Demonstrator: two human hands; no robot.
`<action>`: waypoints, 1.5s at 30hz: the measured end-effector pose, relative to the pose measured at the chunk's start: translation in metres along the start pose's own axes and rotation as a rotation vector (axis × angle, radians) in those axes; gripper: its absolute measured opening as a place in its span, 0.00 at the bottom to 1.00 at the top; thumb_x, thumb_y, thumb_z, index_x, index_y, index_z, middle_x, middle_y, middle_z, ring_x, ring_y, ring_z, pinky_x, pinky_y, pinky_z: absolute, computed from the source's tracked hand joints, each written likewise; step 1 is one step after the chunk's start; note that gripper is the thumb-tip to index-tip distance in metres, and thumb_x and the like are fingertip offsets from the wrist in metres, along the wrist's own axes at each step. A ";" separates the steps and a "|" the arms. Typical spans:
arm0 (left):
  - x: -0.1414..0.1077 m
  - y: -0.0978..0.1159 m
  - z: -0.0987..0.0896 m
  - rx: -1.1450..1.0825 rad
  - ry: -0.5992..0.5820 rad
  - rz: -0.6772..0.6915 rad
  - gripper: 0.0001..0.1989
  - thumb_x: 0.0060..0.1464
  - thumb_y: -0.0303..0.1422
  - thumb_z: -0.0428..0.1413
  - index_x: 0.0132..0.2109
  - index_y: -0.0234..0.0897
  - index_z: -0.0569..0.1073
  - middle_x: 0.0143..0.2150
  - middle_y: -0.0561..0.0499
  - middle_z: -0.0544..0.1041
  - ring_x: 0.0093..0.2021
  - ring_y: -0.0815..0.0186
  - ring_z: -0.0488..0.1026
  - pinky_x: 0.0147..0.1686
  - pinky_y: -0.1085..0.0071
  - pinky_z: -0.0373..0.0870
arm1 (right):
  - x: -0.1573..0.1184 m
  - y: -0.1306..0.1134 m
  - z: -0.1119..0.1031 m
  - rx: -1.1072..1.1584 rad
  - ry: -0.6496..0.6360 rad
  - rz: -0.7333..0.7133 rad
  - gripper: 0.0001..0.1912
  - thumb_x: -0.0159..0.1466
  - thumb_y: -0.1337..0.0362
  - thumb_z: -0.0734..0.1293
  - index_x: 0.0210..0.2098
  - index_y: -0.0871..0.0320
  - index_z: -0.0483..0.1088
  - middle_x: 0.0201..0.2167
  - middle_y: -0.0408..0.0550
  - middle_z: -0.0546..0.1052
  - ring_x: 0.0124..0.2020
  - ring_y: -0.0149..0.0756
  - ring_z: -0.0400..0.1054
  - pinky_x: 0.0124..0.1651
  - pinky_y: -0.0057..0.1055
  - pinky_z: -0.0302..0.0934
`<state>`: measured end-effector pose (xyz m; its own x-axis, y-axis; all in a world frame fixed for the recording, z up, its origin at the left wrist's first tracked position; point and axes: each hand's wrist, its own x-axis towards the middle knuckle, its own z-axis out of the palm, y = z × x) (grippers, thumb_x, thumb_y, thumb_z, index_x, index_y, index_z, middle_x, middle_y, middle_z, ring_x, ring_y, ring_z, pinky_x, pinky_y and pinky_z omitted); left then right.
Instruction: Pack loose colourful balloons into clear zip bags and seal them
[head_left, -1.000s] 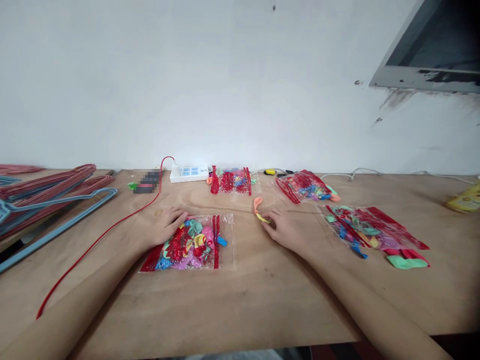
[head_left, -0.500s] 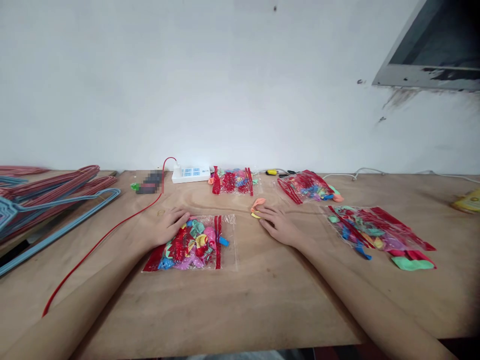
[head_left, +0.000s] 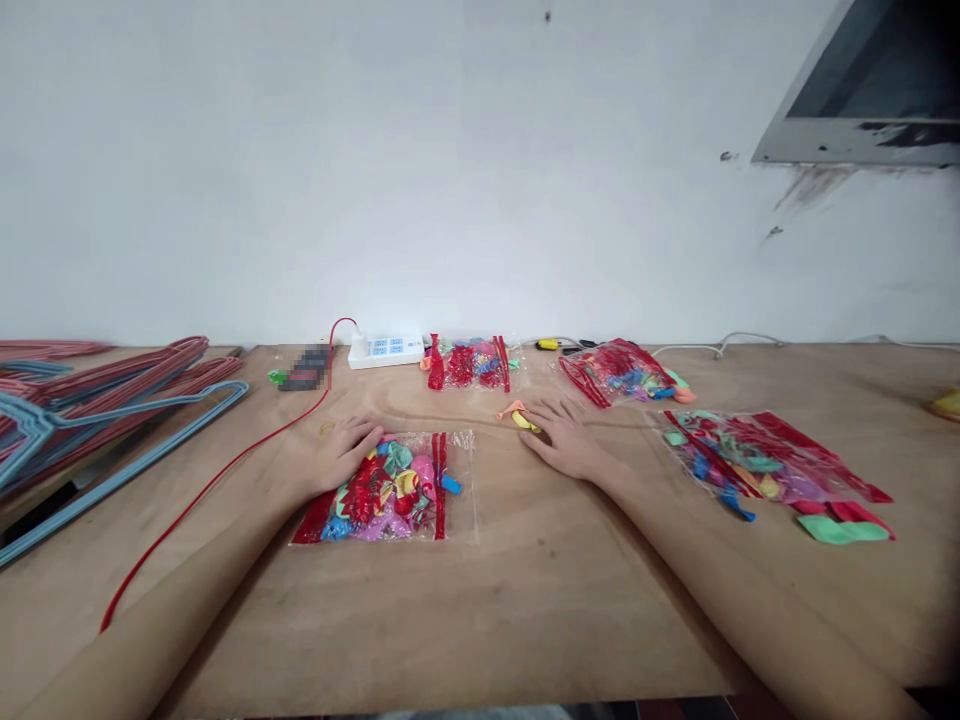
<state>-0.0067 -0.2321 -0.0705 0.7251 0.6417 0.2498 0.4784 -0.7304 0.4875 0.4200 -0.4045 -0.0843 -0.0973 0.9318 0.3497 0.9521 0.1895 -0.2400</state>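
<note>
Your hands are apart. Your left hand [head_left: 341,455] lies flat on the corner of a clear zip bag of balloons [head_left: 390,495]. Your right hand [head_left: 562,442] sits just beside a loose yellow-and-orange balloon [head_left: 521,418], fingers touching it, grip unclear. A careless sweep could flick that light balloon away, or your left forearm [head_left: 172,590] could snag the red cord [head_left: 225,480].

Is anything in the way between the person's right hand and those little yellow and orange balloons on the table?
Nothing visible stands in the way. The right hand is right up against the yellow balloon, and the orange balloon lies just beside it on the wooden table.
</note>
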 end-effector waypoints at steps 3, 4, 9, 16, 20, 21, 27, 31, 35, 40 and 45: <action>-0.001 0.005 -0.003 0.002 0.002 0.002 0.35 0.74 0.58 0.40 0.54 0.41 0.83 0.57 0.44 0.83 0.61 0.50 0.76 0.69 0.49 0.68 | -0.003 -0.004 -0.001 0.053 0.041 -0.027 0.22 0.77 0.55 0.61 0.64 0.49 0.77 0.62 0.54 0.80 0.68 0.57 0.66 0.72 0.62 0.54; -0.001 0.006 -0.003 0.002 0.007 0.005 0.35 0.74 0.59 0.39 0.53 0.41 0.83 0.56 0.44 0.83 0.61 0.50 0.76 0.69 0.49 0.68 | -0.004 -0.006 -0.002 0.078 0.057 -0.037 0.21 0.76 0.56 0.61 0.63 0.49 0.78 0.62 0.53 0.80 0.66 0.56 0.68 0.71 0.60 0.56; 0.000 0.001 0.001 0.000 0.036 0.020 0.37 0.72 0.61 0.39 0.51 0.41 0.83 0.55 0.43 0.83 0.60 0.50 0.76 0.68 0.50 0.70 | -0.009 -0.024 -0.001 0.224 0.100 -0.066 0.22 0.74 0.61 0.62 0.65 0.46 0.76 0.67 0.49 0.76 0.66 0.53 0.70 0.69 0.59 0.61; 0.002 -0.002 0.003 0.010 0.024 0.031 0.35 0.73 0.58 0.39 0.50 0.41 0.83 0.54 0.44 0.84 0.59 0.50 0.76 0.67 0.50 0.70 | -0.014 -0.052 -0.006 0.316 0.203 -0.093 0.22 0.75 0.60 0.63 0.67 0.44 0.73 0.68 0.47 0.74 0.68 0.53 0.69 0.70 0.56 0.61; 0.001 0.002 0.000 -0.001 0.002 0.033 0.33 0.74 0.56 0.39 0.53 0.42 0.83 0.55 0.44 0.83 0.60 0.50 0.76 0.68 0.49 0.68 | -0.015 -0.048 -0.012 0.276 0.254 -0.082 0.19 0.76 0.59 0.62 0.62 0.46 0.77 0.62 0.48 0.80 0.63 0.52 0.73 0.67 0.55 0.64; 0.001 0.002 0.000 -0.003 0.002 0.033 0.32 0.75 0.55 0.40 0.53 0.42 0.83 0.55 0.44 0.83 0.60 0.50 0.76 0.68 0.49 0.68 | -0.016 -0.046 -0.014 0.264 0.268 -0.071 0.17 0.76 0.59 0.62 0.58 0.46 0.79 0.59 0.49 0.82 0.60 0.52 0.74 0.65 0.55 0.65; 0.001 0.000 0.001 0.010 0.018 0.034 0.33 0.74 0.56 0.40 0.51 0.41 0.83 0.55 0.44 0.83 0.59 0.50 0.76 0.67 0.49 0.70 | -0.017 -0.030 -0.017 0.159 0.173 -0.058 0.15 0.76 0.57 0.63 0.51 0.48 0.83 0.53 0.51 0.84 0.55 0.52 0.77 0.61 0.55 0.66; 0.001 -0.005 0.003 0.023 0.023 0.046 0.34 0.74 0.57 0.39 0.50 0.42 0.83 0.53 0.45 0.83 0.58 0.50 0.76 0.65 0.51 0.72 | -0.018 -0.024 -0.016 0.096 0.135 -0.091 0.13 0.74 0.58 0.65 0.50 0.49 0.83 0.54 0.51 0.84 0.56 0.51 0.77 0.61 0.54 0.67; 0.001 -0.008 0.004 0.018 0.015 0.062 0.33 0.75 0.55 0.39 0.51 0.42 0.83 0.54 0.45 0.83 0.59 0.51 0.76 0.66 0.51 0.71 | -0.019 -0.031 -0.023 0.116 0.145 -0.160 0.11 0.74 0.61 0.66 0.48 0.50 0.81 0.54 0.49 0.84 0.58 0.48 0.77 0.61 0.49 0.67; 0.002 -0.008 0.005 0.002 0.022 0.059 0.32 0.75 0.54 0.40 0.50 0.41 0.83 0.54 0.44 0.83 0.57 0.50 0.77 0.64 0.49 0.71 | -0.018 -0.040 -0.025 0.044 0.084 -0.207 0.10 0.75 0.63 0.66 0.48 0.47 0.81 0.55 0.47 0.83 0.59 0.47 0.76 0.63 0.48 0.64; 0.002 -0.008 0.006 0.009 0.021 0.074 0.31 0.75 0.53 0.40 0.51 0.41 0.83 0.54 0.44 0.83 0.58 0.51 0.76 0.65 0.49 0.70 | -0.019 -0.030 -0.012 -0.006 0.045 -0.158 0.12 0.76 0.58 0.65 0.52 0.50 0.80 0.55 0.51 0.83 0.57 0.50 0.76 0.62 0.52 0.67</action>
<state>-0.0059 -0.2261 -0.0789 0.7480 0.5909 0.3023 0.4288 -0.7778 0.4594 0.3972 -0.4311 -0.0726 -0.2332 0.8757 0.4228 0.9275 0.3309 -0.1738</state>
